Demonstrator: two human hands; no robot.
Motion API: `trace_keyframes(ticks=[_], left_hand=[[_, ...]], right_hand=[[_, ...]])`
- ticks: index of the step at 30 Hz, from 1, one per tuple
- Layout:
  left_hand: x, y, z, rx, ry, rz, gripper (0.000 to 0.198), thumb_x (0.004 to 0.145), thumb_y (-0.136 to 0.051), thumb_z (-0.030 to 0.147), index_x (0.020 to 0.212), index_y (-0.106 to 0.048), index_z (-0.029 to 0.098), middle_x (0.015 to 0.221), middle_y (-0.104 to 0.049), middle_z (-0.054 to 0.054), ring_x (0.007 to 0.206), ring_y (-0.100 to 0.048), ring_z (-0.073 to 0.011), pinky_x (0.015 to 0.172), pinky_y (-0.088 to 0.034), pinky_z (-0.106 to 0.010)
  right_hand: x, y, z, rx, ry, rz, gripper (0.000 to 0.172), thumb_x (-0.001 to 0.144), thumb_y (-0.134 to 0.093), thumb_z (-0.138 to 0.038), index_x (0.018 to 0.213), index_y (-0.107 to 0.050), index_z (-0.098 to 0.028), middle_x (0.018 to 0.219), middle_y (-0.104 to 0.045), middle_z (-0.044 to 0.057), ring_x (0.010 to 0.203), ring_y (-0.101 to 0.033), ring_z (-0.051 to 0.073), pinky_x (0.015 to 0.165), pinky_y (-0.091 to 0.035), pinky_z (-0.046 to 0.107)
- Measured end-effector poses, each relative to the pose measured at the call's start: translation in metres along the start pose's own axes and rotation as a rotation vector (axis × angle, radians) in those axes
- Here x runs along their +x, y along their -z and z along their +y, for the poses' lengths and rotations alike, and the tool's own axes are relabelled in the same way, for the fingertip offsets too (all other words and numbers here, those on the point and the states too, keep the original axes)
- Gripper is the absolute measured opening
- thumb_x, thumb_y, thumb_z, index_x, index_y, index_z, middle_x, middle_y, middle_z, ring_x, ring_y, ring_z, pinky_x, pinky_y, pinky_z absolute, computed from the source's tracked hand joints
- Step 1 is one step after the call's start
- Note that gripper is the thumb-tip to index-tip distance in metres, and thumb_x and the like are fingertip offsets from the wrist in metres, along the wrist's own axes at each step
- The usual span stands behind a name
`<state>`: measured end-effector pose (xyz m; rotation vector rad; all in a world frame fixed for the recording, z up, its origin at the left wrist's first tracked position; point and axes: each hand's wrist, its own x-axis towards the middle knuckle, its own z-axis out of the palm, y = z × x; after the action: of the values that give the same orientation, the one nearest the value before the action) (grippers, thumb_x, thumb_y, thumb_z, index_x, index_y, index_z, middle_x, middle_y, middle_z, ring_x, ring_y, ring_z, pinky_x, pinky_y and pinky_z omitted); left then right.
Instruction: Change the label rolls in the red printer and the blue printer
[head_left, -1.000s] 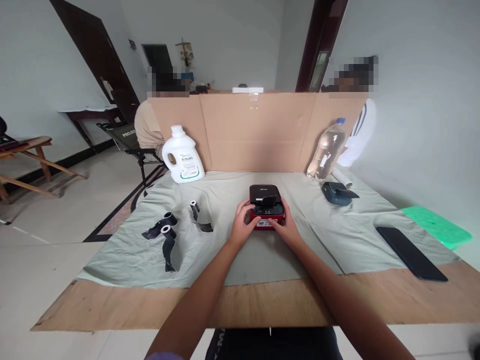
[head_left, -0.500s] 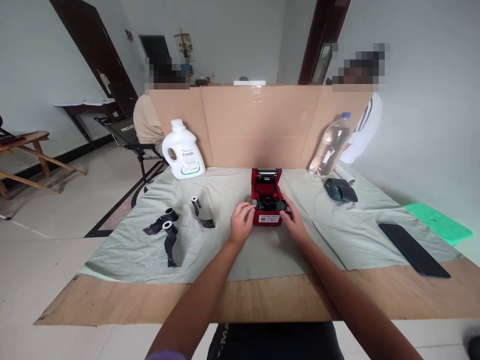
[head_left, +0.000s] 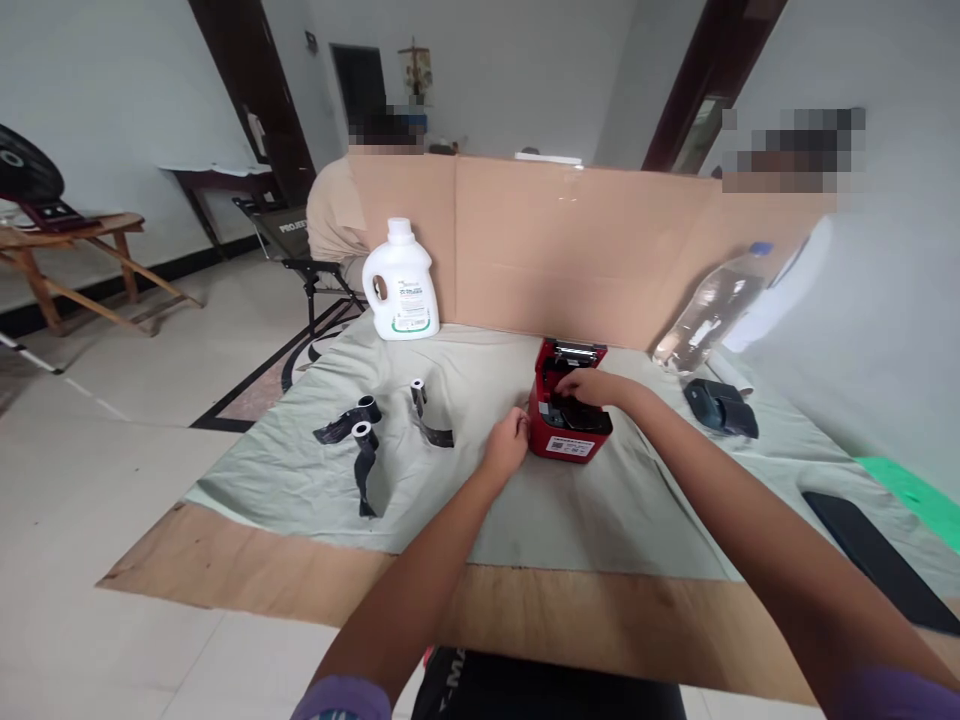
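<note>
A red thermal printer [head_left: 541, 430] stands on the cloth with its lid tipped up at the back. Dark parts show in its bay, but what lies in there is partly covered. My right hand [head_left: 589, 386] reaches over the bay from the right, fingers bent down into it; their tips and anything between them are hidden. At the printer's left wall rests my left hand [head_left: 511, 436], its fingers curled against the side. To the left lie black paper rolls with white cores: one upright with its strip trailing [head_left: 364, 465], one on its side [head_left: 365, 408], another farther back [head_left: 418, 388].
A white detergent jug [head_left: 409, 290] stands back left before a cardboard screen [head_left: 555, 260]. A water bottle [head_left: 716, 310] leans at back right, near a small black device [head_left: 720, 407]. A phone-like black slab [head_left: 874, 555] lies at right. Two people sit beyond the screen.
My right hand has moved from the printer's right side into its bay. My left hand has shifted to its left wall. The printer looks slightly turned, and the view has swung left.
</note>
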<state>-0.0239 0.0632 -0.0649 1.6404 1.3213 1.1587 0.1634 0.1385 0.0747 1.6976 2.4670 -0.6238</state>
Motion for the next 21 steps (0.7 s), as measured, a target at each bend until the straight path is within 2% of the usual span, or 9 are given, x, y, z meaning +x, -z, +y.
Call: trace_keyframes(ticks=[3,6,8,10,13,15,17,19,21], left_hand=[[0.003,-0.001,-0.002,0.045,0.017,-0.022,0.015,0.098,-0.046,0.020,0.097,-0.061,0.022,0.088,-0.071,-0.004,0.081,-0.064,-0.0188,0.074,-0.047,-0.028],[0.002,0.001,0.001,0.060,0.028,-0.038,0.016,0.099,-0.045,0.022,0.099,-0.061,0.021,0.088,-0.071,-0.005,0.080,-0.064,-0.0198,0.073,-0.047,-0.030],[0.001,0.002,0.004,0.062,0.042,-0.047,0.016,0.099,-0.045,0.022,0.099,-0.061,0.021,0.089,-0.072,-0.005,0.081,-0.064,-0.0198,0.074,-0.047,-0.030],[0.000,0.003,0.006,0.052,0.050,-0.049,0.016,0.099,-0.045,0.021,0.099,-0.061,0.021,0.091,-0.072,-0.006,0.082,-0.065,-0.0198,0.075,-0.048,-0.030],[0.001,0.002,0.006,0.032,0.047,-0.036,0.013,0.097,-0.048,0.019,0.098,-0.061,0.021,0.091,-0.072,-0.005,0.082,-0.065,-0.0201,0.075,-0.049,-0.031],[0.001,0.001,0.005,0.025,0.037,-0.023,0.012,0.095,-0.050,0.017,0.097,-0.061,0.021,0.088,-0.071,-0.005,0.081,-0.065,-0.0207,0.076,-0.049,-0.032],[0.002,-0.001,0.005,0.017,0.028,-0.006,0.011,0.093,-0.051,0.016,0.096,-0.061,0.021,0.085,-0.070,-0.005,0.079,-0.065,-0.0221,0.078,-0.050,-0.035],[0.001,-0.001,0.005,0.006,0.022,0.011,0.013,0.094,-0.051,0.016,0.099,-0.062,0.021,0.087,-0.071,-0.007,0.082,-0.066,-0.0239,0.082,-0.051,-0.037],[0.001,0.000,0.004,-0.007,0.025,0.023,0.015,0.093,-0.052,0.016,0.101,-0.064,0.021,0.091,-0.072,-0.008,0.089,-0.067,-0.0257,0.086,-0.051,-0.039]], right_hand=[[0.019,0.008,-0.016,-0.131,-0.107,-0.202,0.046,0.071,-0.060,-0.004,0.110,-0.078,-0.020,0.103,-0.078,0.007,0.086,-0.072,0.024,0.078,-0.053,0.031],[0.025,0.006,-0.028,-0.195,-0.135,-0.241,0.035,0.068,-0.063,-0.003,0.096,-0.078,-0.016,0.089,-0.076,0.009,0.078,-0.069,0.024,0.072,-0.051,0.032],[0.020,0.005,-0.032,-0.205,-0.134,-0.220,0.029,0.067,-0.064,-0.003,0.092,-0.075,-0.014,0.087,-0.074,0.009,0.079,-0.068,0.024,0.070,-0.050,0.031],[0.009,0.007,-0.033,-0.213,-0.123,-0.168,0.031,0.071,-0.064,-0.006,0.099,-0.070,-0.015,0.097,-0.073,0.011,0.084,-0.067,0.024,0.070,-0.049,0.031],[-0.017,0.015,-0.034,-0.160,-0.085,0.005,0.031,0.075,-0.063,-0.012,0.106,-0.064,-0.019,0.104,-0.071,0.011,0.087,-0.065,0.025,0.070,-0.049,0.033],[-0.035,0.020,-0.042,-0.013,0.004,0.176,0.026,0.077,-0.063,-0.018,0.102,-0.061,-0.023,0.092,-0.070,0.007,0.079,-0.064,0.024,0.068,-0.049,0.034],[-0.047,0.021,-0.063,0.212,0.158,0.284,0.024,0.078,-0.064,-0.025,0.102,-0.059,-0.026,0.084,-0.068,0.003,0.072,-0.062,0.022,0.065,-0.049,0.034],[-0.051,0.017,-0.095,0.424,0.351,0.265,0.026,0.080,-0.062,-0.028,0.105,-0.056,-0.027,0.089,-0.067,0.001,0.076,-0.064,0.021,0.066,-0.050,0.032],[-0.045,0.008,-0.134,0.556,0.525,0.182,0.028,0.080,-0.059,-0.025,0.108,-0.055,-0.026,0.095,-0.067,0.001,0.084,-0.065,0.020,0.071,-0.051,0.031]])
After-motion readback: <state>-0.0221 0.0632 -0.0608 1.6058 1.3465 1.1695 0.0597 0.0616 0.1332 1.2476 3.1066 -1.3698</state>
